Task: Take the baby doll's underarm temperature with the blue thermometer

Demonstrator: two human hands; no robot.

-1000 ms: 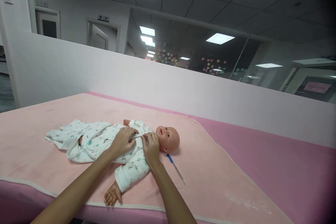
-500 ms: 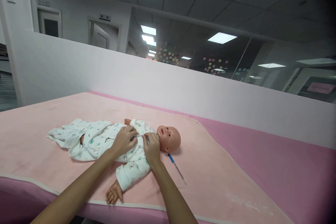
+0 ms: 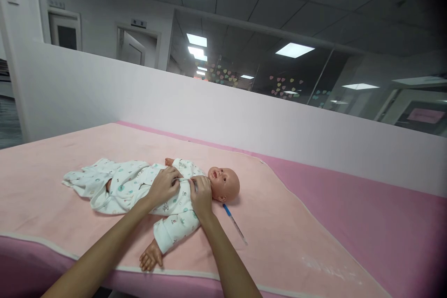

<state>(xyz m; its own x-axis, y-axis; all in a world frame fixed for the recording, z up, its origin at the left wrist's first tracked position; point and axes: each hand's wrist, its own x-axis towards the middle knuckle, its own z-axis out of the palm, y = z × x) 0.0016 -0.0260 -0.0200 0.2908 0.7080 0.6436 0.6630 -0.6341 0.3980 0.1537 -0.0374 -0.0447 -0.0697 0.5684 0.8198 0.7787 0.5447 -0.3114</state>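
One left hand (image 3: pixel 163 186) and one right hand (image 3: pixel 201 196) are bending over the doll's (image 3: pixel 227 186) chest, fingertips pinching a thin white strip (image 3: pixel 185 179) from either side; whether it is belonging to the suit (image 3: pixel 131 179), the view is not showing clearly. The doll is lying on its back on the mat (image 3: pixel 289 247), head to the right. A blue-capped pen (image 3: pixel 235 225) is lying near the head, on the near side. Sound handling, I judge, is depending on light, level pinches, no weight on the chest, and fingers clear of the neck.
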